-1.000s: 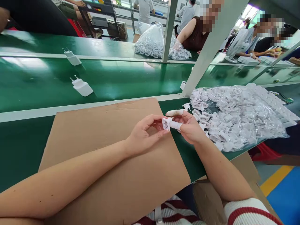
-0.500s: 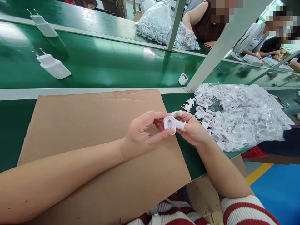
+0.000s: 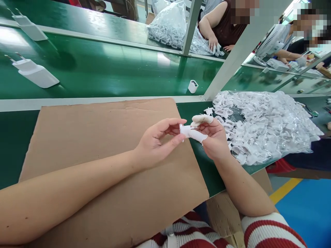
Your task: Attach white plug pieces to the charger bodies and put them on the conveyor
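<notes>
- Turned since the last frame, the plug piece [image 3: 185, 131] now shows you its side, where its hollow face was toward you; the near charger [image 3: 38, 75], far charger [image 3: 31, 29] and USB block [image 3: 192, 86] have slid leftward on the belt [image 3: 116, 74].
- Your left hand [image 3: 155, 143] has its fingers closed on one end of the piece, thumb below and forefinger above.
- Your right hand [image 3: 216, 137] has two covered fingers, set narrow around the pin side; the thumb lies along the piece, but you cannot tell whether the forefinger presses too.
- That piece is held up over the right edge of the cardboard [image 3: 90, 137], so work on it looks unfinished: it is in hand, not set down.
- Plenty seems left: loose pieces [image 3: 209, 111] lie on the bench [image 3: 210, 175] just beyond your right hand.
- Beside them, the clear bag [image 3: 279, 124] spreads over a big heap of white parts; which are inside and which under it, you cannot tell.
- Across the belt, the far bag [image 3: 174, 19] stands upright with small white parts in its bottom, near a co-worker's hand [image 3: 213, 44].
</notes>
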Demonstrator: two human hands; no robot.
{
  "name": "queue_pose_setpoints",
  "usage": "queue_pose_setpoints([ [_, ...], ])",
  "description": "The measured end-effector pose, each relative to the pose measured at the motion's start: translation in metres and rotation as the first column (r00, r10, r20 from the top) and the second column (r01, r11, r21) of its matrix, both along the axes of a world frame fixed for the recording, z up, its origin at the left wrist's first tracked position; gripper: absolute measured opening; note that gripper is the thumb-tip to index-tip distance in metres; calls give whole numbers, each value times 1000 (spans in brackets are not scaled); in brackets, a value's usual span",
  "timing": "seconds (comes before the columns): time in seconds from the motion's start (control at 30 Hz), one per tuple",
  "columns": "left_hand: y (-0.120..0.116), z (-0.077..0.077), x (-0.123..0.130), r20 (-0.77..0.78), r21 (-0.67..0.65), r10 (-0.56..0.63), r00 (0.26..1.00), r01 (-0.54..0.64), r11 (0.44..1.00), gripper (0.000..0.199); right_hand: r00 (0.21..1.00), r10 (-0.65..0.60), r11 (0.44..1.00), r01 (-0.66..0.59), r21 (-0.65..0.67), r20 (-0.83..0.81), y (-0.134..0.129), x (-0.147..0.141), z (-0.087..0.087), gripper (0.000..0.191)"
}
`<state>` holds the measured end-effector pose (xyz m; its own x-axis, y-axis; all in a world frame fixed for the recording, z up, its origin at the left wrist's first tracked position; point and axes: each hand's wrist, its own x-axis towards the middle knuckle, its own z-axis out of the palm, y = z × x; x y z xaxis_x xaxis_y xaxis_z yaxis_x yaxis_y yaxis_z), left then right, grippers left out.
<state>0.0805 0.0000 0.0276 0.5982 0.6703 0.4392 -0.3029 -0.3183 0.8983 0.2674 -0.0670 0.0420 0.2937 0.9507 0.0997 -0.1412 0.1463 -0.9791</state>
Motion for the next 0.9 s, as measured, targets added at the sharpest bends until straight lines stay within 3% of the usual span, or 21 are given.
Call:
queue_pose_setpoints([
  [0.13,1,-4,5,34,-148,-103,994,107,983,28,1000,-14,1000,13,10,28,-1,1,-1,33],
  [0.27,-1,-4,6,37,-196,-97,995,102,975,28,998,-23,1000,21,21,66,-1,2,-1,36],
  [0.37,0,-4,5,37,-230,-92,995,98,968,30,979,0,997,-16,77,202,-3,1,-1,41],
  [0.47,7,-6,3,-35,-245,-125,992,112,963,26,920,-26,994,-17,105,392,-4,-1,-4,28],
  [0.53,16,-9,2,-105,-266,-116,988,85,960,25,881,-29,996,-17,92,472,-4,-2,-7,22],
  [0.6,27,-14,2,-177,-293,-11,984,-42,955,29,873,9,999,-33,41,487,-2,-2,-10,26],
  [0.67,41,-18,2,-256,-285,151,955,-224,932,33,909,65,997,-44,-59,412,0,-2,-12,34],
  [0.73,60,-22,5,-355,-185,273,894,-353,917,34,967,86,985,-47,-167,239,3,-2,-9,42],
  [0.9,121,-19,43,-488,216,456,744,-403,889,37,988,99,958,-127,-257,-120,8,5,2,48],
])
